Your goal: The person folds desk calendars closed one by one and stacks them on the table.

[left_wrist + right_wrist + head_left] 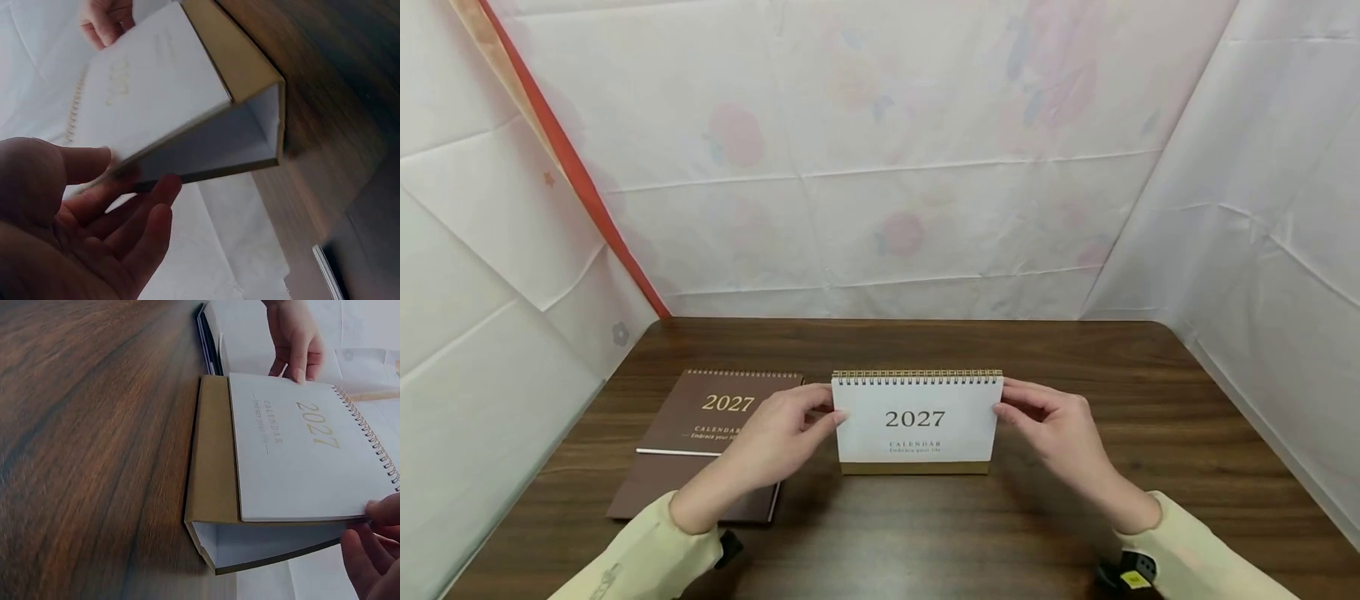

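Observation:
A white spiral-bound desk calendar [917,429] marked 2027 stands upright on its gold-brown stand in the middle of the table. My left hand [786,433] pinches its left side near the top, thumb on the front cover and fingers behind. At the opposite side my right hand [1060,437] pinches the edge the same way. In the left wrist view the open triangular side of the stand [244,125] shows, with the left fingers [150,225] around its upper part. The right wrist view shows the gold base [215,456] on the wood.
A larger brown 2027 calendar [688,483] with a spiral top and a white band lies flat at the left, partly under my left forearm. The dark wooden table [910,550] is bounded by white patterned cloth [880,200] at the back and sides.

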`<state>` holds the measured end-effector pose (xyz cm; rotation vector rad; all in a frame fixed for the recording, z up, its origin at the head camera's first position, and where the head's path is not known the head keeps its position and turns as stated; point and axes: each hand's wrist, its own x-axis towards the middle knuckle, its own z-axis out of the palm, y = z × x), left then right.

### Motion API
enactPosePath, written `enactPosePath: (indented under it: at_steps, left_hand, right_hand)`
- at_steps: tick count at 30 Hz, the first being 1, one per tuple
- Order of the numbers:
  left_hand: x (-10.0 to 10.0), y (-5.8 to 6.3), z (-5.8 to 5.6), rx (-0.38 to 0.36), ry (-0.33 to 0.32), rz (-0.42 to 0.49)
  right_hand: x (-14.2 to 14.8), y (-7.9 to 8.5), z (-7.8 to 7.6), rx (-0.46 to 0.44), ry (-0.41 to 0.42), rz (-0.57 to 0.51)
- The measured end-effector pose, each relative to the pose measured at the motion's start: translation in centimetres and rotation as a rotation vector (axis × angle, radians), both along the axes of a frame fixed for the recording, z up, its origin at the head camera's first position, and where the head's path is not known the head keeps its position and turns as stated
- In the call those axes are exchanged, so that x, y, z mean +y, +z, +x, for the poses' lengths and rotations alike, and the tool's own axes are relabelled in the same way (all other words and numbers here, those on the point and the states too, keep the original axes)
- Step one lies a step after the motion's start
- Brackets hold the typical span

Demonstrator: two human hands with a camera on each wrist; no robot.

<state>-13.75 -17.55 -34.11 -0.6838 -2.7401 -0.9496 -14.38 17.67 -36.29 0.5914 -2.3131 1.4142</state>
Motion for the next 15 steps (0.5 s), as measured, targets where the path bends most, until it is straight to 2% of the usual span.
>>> enactPosePath:
  at_steps: [4,8,12,15]
  left_hand:
    - [-0.1,-0.3,-0.4,0.063,0.006,-0.067]
    - [-0.1,-0.4,-0.7,0.076,0.017,-0.107]
    - [0.0,-0.7,-0.8,0.038,0.027,-0.145]
    - [0.1,-1.1,-0.9,-0.017,0.040,-0.179]
  right_hand:
    - [0.1,-0.1,-0.1,-0.038,-0.029,0.013]
    - [0.4,-0.3,-0.4,-0.089,-0.016,0.070]
    - [0.8,-0.9,-0.6,-0.139,0.045,0.161]
    - [1.1,-1.7,-0.8,-0.172,0.089,0.219]
